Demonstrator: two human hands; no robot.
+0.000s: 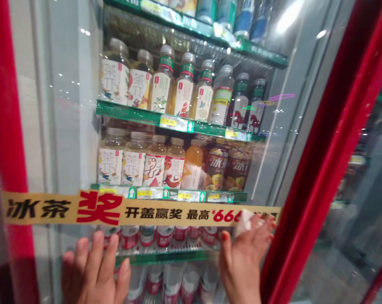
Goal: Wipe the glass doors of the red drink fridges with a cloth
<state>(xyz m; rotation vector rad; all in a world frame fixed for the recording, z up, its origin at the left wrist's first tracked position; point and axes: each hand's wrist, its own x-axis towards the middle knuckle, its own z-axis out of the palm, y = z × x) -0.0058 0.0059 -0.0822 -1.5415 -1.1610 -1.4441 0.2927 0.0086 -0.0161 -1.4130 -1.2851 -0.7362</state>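
Note:
I face the glass door (67, 126) of a red-framed drinks cooler. My left hand (94, 272) lies flat on the glass at the lower left, fingers stretched upward and apart. My right hand (244, 253) presses a small white cloth or tissue (244, 221) against the glass at the lower right, fingers laid over it, nails painted orange. The cloth sits at the right end of a yellow banner sticker (115, 209) with black and red characters that runs across the door.
Behind the glass, green shelves (178, 124) carry rows of tea and juice bottles (161, 90), with red-labelled water bottles (165, 236) lower down. The red door frame (330, 139) slants up the right side. Another glass cooler stands at the far right.

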